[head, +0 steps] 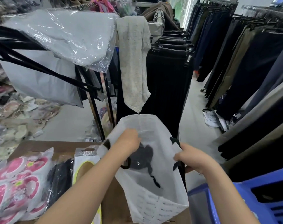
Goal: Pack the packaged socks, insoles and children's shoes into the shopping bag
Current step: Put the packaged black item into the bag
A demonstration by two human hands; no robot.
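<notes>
A white shopping bag with black handles stands open on a brown cardboard surface. My right hand grips the bag's right rim by its handle. My left hand reaches into the bag's mouth and holds a clear packet of dark socks inside it. To the left lie pink children's shoes in clear plastic, another dark sock packet and a packet of yellow-edged insoles.
A metal clothes rack with black trousers and a grey cloth stands right behind the bag. More trousers hang at the right. A blue plastic basket sits at lower right. Bagged goods pile on the floor at left.
</notes>
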